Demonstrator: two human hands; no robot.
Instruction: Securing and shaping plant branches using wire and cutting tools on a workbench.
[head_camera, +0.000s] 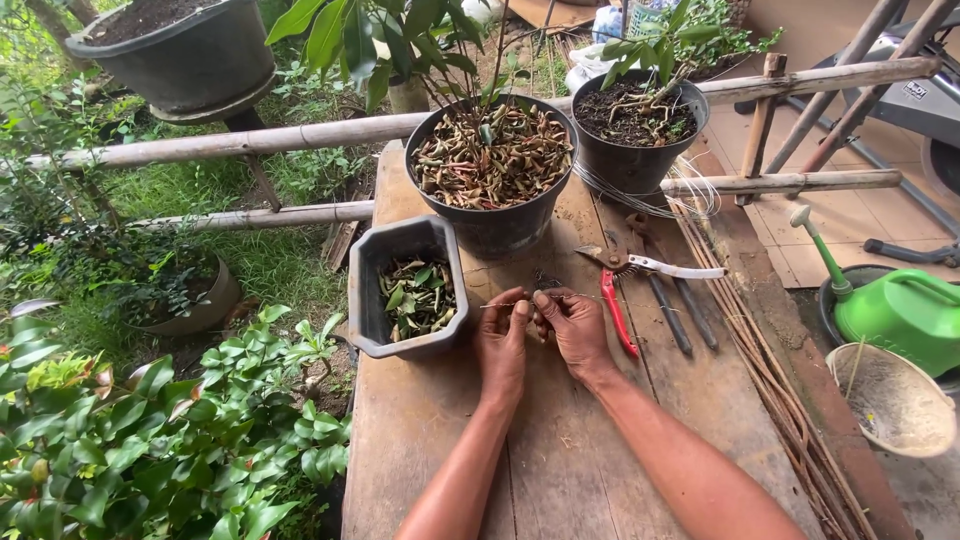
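A thin wire (505, 305) lies pinched between both hands, just above the worktop (560, 470). Its long axis runs roughly level, left to right, with a free end poking out past the left hand (503, 340) toward the tray (362, 290). The right hand (570, 322) meets it at the other end, fingertips nearly touching those of the left, so neither hand is nearer: the wire sits inside both grips at once. Each grip is narrow, thumb and fingers closed on the wire; whether something small is also held where the fingertips meet, I cannot tell.

Just right of the right hand lie red-handled pruners (618, 300), and beyond them dark pliers (670, 310), handles pointing back toward the person. Left of the left hand stands the grey tray with dead leaves in it. Ahead of both hands is a black pot (500, 225) full of dry leaves, with a second pot (635, 165) of soil beside it and a coil of wire (690, 195) at its foot. Well off to the right, a green watering can (900, 310) stands on the ground.
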